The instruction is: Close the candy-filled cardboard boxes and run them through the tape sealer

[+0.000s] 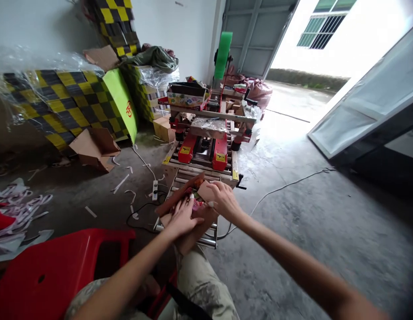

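Observation:
An open cardboard box (198, 233) stands in front of my knees on the near end of a roller conveyor (211, 240). Pink, red and green packets (197, 204) show inside it; their kind is too small to make out. My left hand (182, 218) lies over the box opening with its fingers stretched out, pressing on the contents. At the right side, my right hand (224, 201) grips a box flap (205, 191) between thumb and fingers. Another flap (179, 193) stands raised on the far left side.
Beyond the box is a carton-sealing machine (220, 153) with a green tape roll (223, 55). A red plastic stool (56, 266) is at my left. A power strip (155, 190), cables and paper scraps lie on the floor. Yellow-and-black stacks (66, 102) line the wall.

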A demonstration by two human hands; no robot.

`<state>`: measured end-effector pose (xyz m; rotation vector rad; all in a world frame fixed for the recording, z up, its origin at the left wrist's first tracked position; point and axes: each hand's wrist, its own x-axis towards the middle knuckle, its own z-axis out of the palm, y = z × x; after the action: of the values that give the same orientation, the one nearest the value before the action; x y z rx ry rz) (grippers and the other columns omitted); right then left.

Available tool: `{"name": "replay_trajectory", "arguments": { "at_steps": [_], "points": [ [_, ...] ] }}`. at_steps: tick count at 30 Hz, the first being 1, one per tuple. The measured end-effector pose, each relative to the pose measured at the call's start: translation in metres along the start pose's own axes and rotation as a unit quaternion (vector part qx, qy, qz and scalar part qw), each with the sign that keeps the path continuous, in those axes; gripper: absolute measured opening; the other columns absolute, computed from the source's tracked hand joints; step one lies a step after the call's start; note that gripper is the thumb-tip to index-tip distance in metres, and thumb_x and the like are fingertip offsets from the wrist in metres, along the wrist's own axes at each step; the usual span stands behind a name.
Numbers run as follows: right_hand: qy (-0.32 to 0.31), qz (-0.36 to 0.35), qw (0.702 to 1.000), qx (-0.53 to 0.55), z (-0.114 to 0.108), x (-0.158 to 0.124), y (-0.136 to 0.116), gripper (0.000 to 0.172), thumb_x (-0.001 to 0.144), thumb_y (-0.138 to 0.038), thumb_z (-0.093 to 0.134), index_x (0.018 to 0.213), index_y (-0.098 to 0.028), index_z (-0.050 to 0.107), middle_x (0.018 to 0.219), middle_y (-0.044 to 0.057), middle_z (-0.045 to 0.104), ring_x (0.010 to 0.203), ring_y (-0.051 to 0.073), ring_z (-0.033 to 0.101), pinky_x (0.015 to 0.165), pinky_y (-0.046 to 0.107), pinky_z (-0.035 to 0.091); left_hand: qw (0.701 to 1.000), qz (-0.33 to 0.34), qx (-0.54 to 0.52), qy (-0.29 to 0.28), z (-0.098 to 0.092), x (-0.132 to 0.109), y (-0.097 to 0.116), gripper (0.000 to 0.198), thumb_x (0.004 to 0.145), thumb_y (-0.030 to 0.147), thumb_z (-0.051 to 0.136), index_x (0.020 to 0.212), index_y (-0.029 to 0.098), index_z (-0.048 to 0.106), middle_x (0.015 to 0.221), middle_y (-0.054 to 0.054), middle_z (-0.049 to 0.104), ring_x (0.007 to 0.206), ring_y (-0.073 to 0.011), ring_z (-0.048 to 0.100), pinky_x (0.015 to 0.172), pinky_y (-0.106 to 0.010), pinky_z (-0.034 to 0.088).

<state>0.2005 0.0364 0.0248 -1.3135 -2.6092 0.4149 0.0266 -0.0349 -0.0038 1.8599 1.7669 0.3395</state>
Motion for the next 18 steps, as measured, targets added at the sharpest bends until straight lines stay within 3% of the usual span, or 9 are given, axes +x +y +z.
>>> {"name": "replay_trajectory", "arguments": {
  "at_steps": [2,3,5,7,9,11,14,16,18],
  "points": [
    [0.116,0.049,0.992,0.022,0.022,-0.024,-0.009,0.055,0.086,-0.018,0.047,0.139,-0.012,0.034,0.14,0.016,0.036,0.131,0.027,0.03,0.106,0.042,0.03,0.992,-0.047,-0.034,0.114,0.025,-0.004,0.014,0.088,0.081,0.043,0.052,0.146,0.008,0.003,0.149,-0.024,0.02,0.139,-0.0372,0.014,0.108,-0.059,0.018],
    [0.127,0.056,0.99,0.03,0.032,-0.03,-0.014,0.053,0.089,-0.022,0.043,0.14,-0.011,0.034,0.142,0.016,0.034,0.133,0.027,0.026,0.107,0.043,0.029,0.983,-0.064,-0.058,0.165,0.035,-0.005,0.021,0.084,0.085,0.038,0.047,0.146,0.009,-0.002,0.149,-0.024,0.019,0.139,-0.0364,0.012,0.107,-0.061,0.016],
    [0.087,0.061,0.994,0.03,0.049,-0.033,-0.024,0.05,0.094,-0.027,0.034,0.14,-0.01,0.034,0.147,0.014,0.027,0.137,0.028,0.016,0.108,0.045,0.027,0.96,-0.074,-0.114,0.243,0.048,-0.009,0.034,0.075,0.089,0.029,0.039,0.146,0.014,-0.008,0.151,-0.022,0.016,0.14,-0.0343,0.008,0.107,-0.063,0.015],
    [0.054,0.082,0.995,0.012,0.055,-0.026,-0.031,0.049,0.095,-0.029,0.031,0.142,-0.015,0.033,0.151,0.009,0.02,0.139,0.028,0.008,0.109,0.048,0.024,0.946,-0.041,-0.156,0.28,0.045,-0.024,0.045,0.069,0.09,0.026,0.035,0.147,0.021,-0.004,0.153,-0.017,0.01,0.141,-0.0319,0.007,0.109,-0.06,0.019],
    [0.032,0.107,0.994,-0.003,0.052,-0.019,-0.036,0.05,0.095,-0.031,0.033,0.144,-0.022,0.029,0.152,0.004,0.015,0.139,0.028,0.007,0.108,0.052,0.024,0.94,0.038,-0.165,0.295,0.024,-0.048,0.047,0.061,0.091,0.026,0.037,0.146,0.027,0.011,0.153,-0.011,0.012,0.141,-0.0292,0.012,0.111,-0.053,0.024],
    [0.014,0.111,0.994,-0.021,0.047,-0.016,-0.038,0.052,0.095,-0.033,0.035,0.145,-0.025,0.026,0.152,0.002,0.013,0.139,0.027,0.007,0.107,0.055,0.024,0.921,0.111,-0.157,0.338,-0.011,-0.068,0.038,0.052,0.09,0.027,0.042,0.14,0.03,0.029,0.149,-0.008,0.024,0.138,-0.0276,0.024,0.111,-0.049,0.028],
    [0.021,0.107,0.993,-0.045,0.044,-0.016,-0.04,0.052,0.095,-0.033,0.036,0.145,-0.023,0.026,0.152,0.003,0.012,0.139,0.027,0.005,0.107,0.056,0.022,0.872,0.121,-0.205,0.428,-0.061,-0.061,0.003,0.044,0.091,0.031,0.045,0.134,0.026,0.039,0.14,-0.009,0.039,0.13,-0.0262,0.038,0.107,-0.047,0.035],
    [0.028,0.112,0.992,-0.048,0.045,-0.018,-0.041,0.052,0.095,-0.032,0.037,0.145,-0.023,0.028,0.152,0.003,0.012,0.139,0.027,0.006,0.107,0.055,0.022,0.881,0.056,-0.279,0.379,-0.074,-0.029,-0.022,0.048,0.093,0.036,0.038,0.138,0.022,0.034,0.14,-0.012,0.041,0.128,-0.0259,0.041,0.105,-0.047,0.038],
    [0.028,0.117,0.992,-0.041,0.047,-0.019,-0.041,0.052,0.094,-0.031,0.038,0.144,-0.024,0.029,0.152,0.004,0.014,0.139,0.028,0.007,0.107,0.056,0.022,0.916,0.015,-0.308,0.258,-0.067,0.009,-0.035,0.051,0.095,0.037,0.028,0.143,0.019,0.027,0.142,-0.013,0.039,0.13,-0.0251,0.04,0.104,-0.047,0.038]
  ]
}}
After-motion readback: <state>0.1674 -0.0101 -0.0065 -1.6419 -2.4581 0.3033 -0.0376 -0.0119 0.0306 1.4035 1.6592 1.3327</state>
